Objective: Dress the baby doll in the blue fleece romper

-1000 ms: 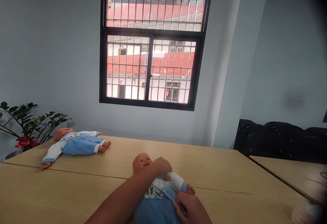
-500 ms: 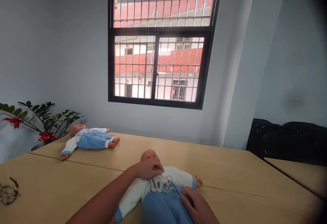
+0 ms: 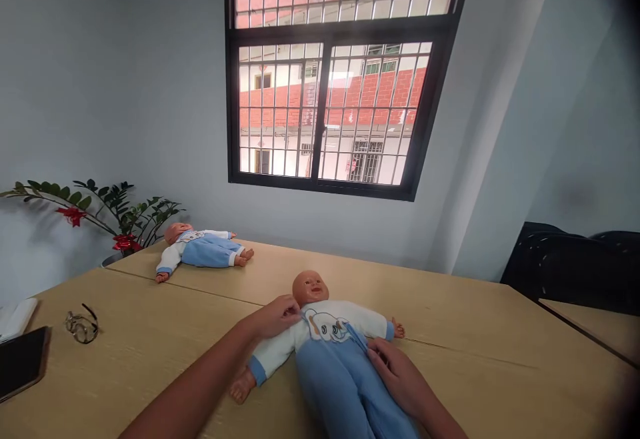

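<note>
A baby doll (image 3: 327, 352) in a white top and blue trousers lies on its back on the wooden table (image 3: 475, 352), head towards the window. My left hand (image 3: 275, 317) pinches the white cloth at the doll's shoulder beside its neck. My right hand (image 3: 397, 372) rests on the doll's side by its waist, fingers curled on the blue and white cloth. Both of the doll's arms lie spread out.
A second doll (image 3: 203, 253) in the same clothes lies at the far left of the table. A potted plant (image 3: 107, 215) with red flowers stands behind it. Glasses (image 3: 81, 325), a dark tablet (image 3: 20, 371) and a white object (image 3: 15, 315) lie at the left. Black chairs (image 3: 575, 269) stand at the right.
My left hand slid from the doll's chin to its shoulder. The doll's arm, held folded across its chest a second ago, now lies out flat. The camera has turned left, showing the glasses and tablet.
</note>
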